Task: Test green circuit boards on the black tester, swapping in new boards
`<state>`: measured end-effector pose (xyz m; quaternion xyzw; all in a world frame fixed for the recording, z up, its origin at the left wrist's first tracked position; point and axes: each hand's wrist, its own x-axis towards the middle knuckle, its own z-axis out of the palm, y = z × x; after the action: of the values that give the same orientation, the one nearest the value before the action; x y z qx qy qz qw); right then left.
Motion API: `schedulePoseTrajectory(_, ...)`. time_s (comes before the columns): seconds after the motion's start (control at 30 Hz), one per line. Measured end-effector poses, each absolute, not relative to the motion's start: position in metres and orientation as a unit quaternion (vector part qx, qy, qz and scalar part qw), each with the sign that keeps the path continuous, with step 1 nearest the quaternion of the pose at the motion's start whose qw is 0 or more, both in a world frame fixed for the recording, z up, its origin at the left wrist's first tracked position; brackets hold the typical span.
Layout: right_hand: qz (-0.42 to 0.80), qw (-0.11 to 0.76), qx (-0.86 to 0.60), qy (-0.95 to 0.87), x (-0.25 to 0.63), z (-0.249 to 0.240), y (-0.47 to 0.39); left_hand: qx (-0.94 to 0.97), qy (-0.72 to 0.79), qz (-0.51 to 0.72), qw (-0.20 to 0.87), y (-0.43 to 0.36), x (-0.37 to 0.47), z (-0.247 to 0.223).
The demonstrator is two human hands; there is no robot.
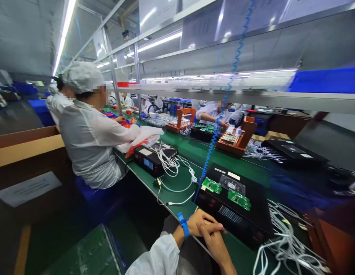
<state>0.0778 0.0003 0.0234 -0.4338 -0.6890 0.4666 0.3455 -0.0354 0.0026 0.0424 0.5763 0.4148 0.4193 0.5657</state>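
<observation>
My left hand (200,221), with a blue wrist strap (183,225) above it, rests against my right hand (215,241) at the near edge of the green bench. Their fingers cross and overlap, loosely stretched out, and neither shows any object in it. Some fingertips are hidden where the hands overlap. Just beyond them stands a black box-shaped device (234,229) with a vent and a row of slots. Two green circuit boards lie on its top, one circuit board (211,185) at the left and another circuit board (239,199) at the right.
White cables (283,238) lie in a tangle right of the device. A coiled blue hose (213,145) hangs beside it. Another black device (156,156) with cables stands further left, near a seated co-worker (91,133). Orange-brown fixtures (237,137) stand across the bench.
</observation>
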Motion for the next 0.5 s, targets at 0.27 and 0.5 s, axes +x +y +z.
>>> schedulePoseTrajectory(0.27, 0.451, 0.344, -0.446, -0.692, 0.08, 0.013, 0.005, 0.578, 0.383, 0.411, 0.592, 0.001, -0.039, 0.045)
schedulePoseTrajectory(0.5, 0.455, 0.333, -0.454, -0.69, 0.081, 0.01, 0.01, 0.565, 0.382, 0.401, 0.612, -0.002, -0.042, 0.052)
